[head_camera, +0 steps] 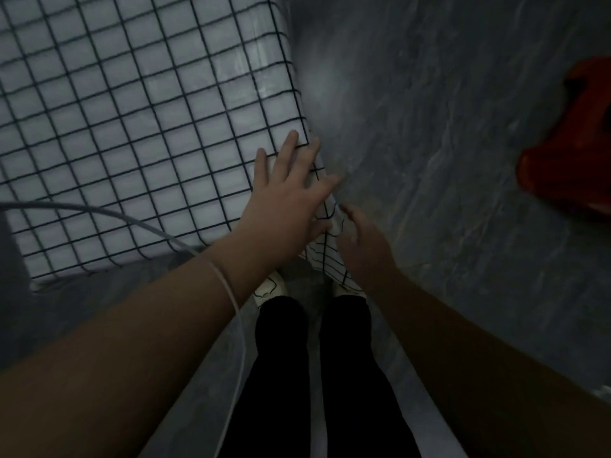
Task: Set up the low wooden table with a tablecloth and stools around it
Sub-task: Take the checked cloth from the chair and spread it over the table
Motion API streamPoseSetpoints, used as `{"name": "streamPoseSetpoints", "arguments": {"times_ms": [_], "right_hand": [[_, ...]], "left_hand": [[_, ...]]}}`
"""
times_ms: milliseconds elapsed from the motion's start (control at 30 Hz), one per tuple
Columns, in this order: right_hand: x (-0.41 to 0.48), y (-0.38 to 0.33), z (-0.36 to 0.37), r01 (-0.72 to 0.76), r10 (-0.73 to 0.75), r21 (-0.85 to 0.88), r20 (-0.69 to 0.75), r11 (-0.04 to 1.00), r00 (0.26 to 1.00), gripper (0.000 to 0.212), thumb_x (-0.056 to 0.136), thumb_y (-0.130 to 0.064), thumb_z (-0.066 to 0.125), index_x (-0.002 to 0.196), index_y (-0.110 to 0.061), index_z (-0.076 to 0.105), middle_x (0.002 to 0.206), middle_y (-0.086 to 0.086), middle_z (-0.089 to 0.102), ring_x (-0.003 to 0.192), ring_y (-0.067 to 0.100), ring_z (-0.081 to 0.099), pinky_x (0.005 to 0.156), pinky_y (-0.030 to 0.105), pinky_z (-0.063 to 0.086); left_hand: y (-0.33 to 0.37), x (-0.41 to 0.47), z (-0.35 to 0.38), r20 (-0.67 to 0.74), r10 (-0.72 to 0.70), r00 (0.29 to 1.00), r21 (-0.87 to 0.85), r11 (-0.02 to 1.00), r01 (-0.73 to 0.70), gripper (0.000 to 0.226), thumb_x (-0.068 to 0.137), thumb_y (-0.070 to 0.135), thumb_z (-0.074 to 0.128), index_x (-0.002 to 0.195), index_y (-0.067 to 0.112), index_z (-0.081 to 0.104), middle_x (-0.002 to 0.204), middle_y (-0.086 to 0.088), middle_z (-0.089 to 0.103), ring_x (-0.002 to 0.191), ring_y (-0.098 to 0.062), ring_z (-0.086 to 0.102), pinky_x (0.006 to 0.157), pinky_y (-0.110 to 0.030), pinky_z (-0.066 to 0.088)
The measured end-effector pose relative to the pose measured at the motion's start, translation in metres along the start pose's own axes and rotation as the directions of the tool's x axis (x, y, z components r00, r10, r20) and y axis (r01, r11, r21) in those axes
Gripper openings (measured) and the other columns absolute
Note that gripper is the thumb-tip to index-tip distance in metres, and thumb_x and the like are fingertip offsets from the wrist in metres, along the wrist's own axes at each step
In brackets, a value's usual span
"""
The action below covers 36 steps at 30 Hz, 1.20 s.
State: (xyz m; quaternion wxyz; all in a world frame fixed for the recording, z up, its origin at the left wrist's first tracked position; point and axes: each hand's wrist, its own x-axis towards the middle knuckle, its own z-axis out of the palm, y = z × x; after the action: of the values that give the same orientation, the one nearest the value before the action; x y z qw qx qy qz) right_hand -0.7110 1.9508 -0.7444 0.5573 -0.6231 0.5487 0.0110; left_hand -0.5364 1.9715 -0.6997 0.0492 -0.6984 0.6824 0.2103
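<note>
The low table itself is hidden: the tablecloth (132,127) covers all of it that the view takes in, and I see no wood or legs. The cloth is white with a dark grid and fills the frame from 9 to 12 o'clock, cut off by the top and left edges, so I cannot tell which way its long axis runs. Its right edge runs nearly straight from 12 o'clock down to centre frame, and its near edge slants off toward 8 o'clock. The corner between them points toward 5 o'clock, at my feet, and a flap of cloth hangs from it toward the floor (446,133).

My left hand (284,196) lies flat on that corner, fingers straight and spread, pointing to 1 o'clock, pressing the cloth. My right hand (363,242) is just beside it at the hanging flap, seen from the back and blurred. Its fingers are loosely bent toward the fold, and I cannot tell whether they pinch it or only touch it.

A red stool (568,143) sits at 3 o'clock, well apart from the table, blurred and cut by the frame edge. A white cable (99,209) crosses the cloth at 9 o'clock. My black-trousered legs (281,375) fill 6 o'clock, and the flap partly hides my light shoes (274,285).
</note>
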Motion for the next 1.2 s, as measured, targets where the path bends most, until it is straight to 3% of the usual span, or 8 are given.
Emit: {"name": "streamPoseSetpoints", "arguments": {"times_ms": [100,233,500,567,700,1000,1133,1200], "right_hand": [[-0.005,0.001,0.002,0.196,-0.191,-0.077,0.077,0.977,0.979,0.063,0.082,-0.012,0.059,0.143,-0.006,0.043,0.137,0.011,0.052,0.13,0.025,0.049,0.107,0.043,0.041],[0.011,0.011,-0.008,0.305,-0.281,-0.341,0.118,0.889,0.952,0.057,0.086,-0.004,0.063,0.141,-0.002,0.049,0.132,0.017,0.058,0.123,0.033,0.053,0.107,0.044,0.039],[0.064,0.007,-0.036,0.254,-0.134,-0.664,0.227,0.703,0.965,0.04,0.09,-0.013,0.056,0.126,-0.03,0.063,0.123,0.001,0.065,0.118,0.025,0.056,0.107,0.046,0.04],[0.066,0.015,-0.04,0.183,-0.083,-0.655,0.181,0.733,0.98,0.035,0.087,-0.016,0.057,0.12,-0.025,0.065,0.116,0.005,0.067,0.111,0.027,0.058,0.1,0.044,0.045],[0.05,0.031,-0.034,0.096,-0.008,-0.481,0.183,0.871,0.983,0.059,0.086,-0.013,0.063,0.143,-0.012,0.048,0.14,0.013,0.052,0.131,0.03,0.045,0.111,0.043,0.037],[0.03,-0.01,0.004,0.455,-0.47,-0.39,0.063,0.801,0.881,0.045,0.086,-0.01,0.063,0.13,-0.004,0.055,0.119,0.014,0.063,0.108,0.026,0.056,0.095,0.028,0.037],[0.04,-0.028,0.005,0.364,-0.345,-0.283,0.113,0.887,0.932,0.038,0.091,-0.014,0.059,0.129,-0.016,0.06,0.121,0.007,0.067,0.107,0.016,0.059,0.088,0.009,0.038],[0.046,-0.032,0.002,0.307,-0.264,-0.304,0.176,0.902,0.949,0.033,0.092,-0.018,0.059,0.125,-0.019,0.063,0.116,0.004,0.069,0.102,0.016,0.062,0.081,0.014,0.037]], "left_hand": [[-0.001,0.003,0.005,0.019,-0.013,1.0,0.014,1.0,0.013,0.072,0.083,0.053,0.067,0.146,0.035,0.037,0.164,-0.014,0.01,0.15,-0.041,-0.004,0.114,-0.072,0.007],[-0.003,0.004,0.011,0.028,-0.03,0.999,0.026,0.999,0.029,0.064,0.084,0.049,0.066,0.141,0.032,0.045,0.164,-0.014,0.011,0.15,-0.041,-0.003,0.114,-0.071,0.003],[0.001,0.005,0.012,0.01,-0.057,0.998,0.052,0.997,0.056,0.042,0.086,0.042,0.063,0.123,0.024,0.058,0.164,-0.014,0.013,0.151,-0.041,-0.001,0.113,-0.071,0.007],[0.002,0.004,0.011,0.0,-0.061,0.998,0.054,0.997,0.061,0.039,0.086,0.042,0.058,0.119,0.022,0.058,0.164,-0.014,0.013,0.151,-0.041,-0.001,0.113,-0.072,0.006],[0.003,0.003,0.012,-0.01,-0.064,0.998,0.05,0.997,0.064,0.04,0.085,0.042,0.058,0.119,0.022,0.057,0.164,-0.014,0.012,0.151,-0.041,-0.002,0.114,-0.071,0.004],[-0.001,-0.007,0.008,-0.027,-0.137,0.99,0.004,0.991,0.137,0.077,0.084,0.05,0.067,0.149,0.028,0.033,0.166,-0.01,0.002,0.15,-0.036,-0.009,0.115,-0.069,0.001],[-0.01,-0.026,0.008,0.002,-0.262,0.965,-0.076,0.962,0.261,0.086,0.087,0.047,0.063,0.155,0.029,0.012,0.165,-0.011,0.0,0.151,-0.036,-0.007,0.119,-0.061,0.005],[-0.015,-0.034,0.01,0.024,-0.3,0.954,-0.091,0.949,0.301,0.092,0.087,0.04,0.066,0.155,0.028,0.005,0.165,-0.01,-0.002,0.151,-0.035,-0.008,0.12,-0.058,0.004]]}}
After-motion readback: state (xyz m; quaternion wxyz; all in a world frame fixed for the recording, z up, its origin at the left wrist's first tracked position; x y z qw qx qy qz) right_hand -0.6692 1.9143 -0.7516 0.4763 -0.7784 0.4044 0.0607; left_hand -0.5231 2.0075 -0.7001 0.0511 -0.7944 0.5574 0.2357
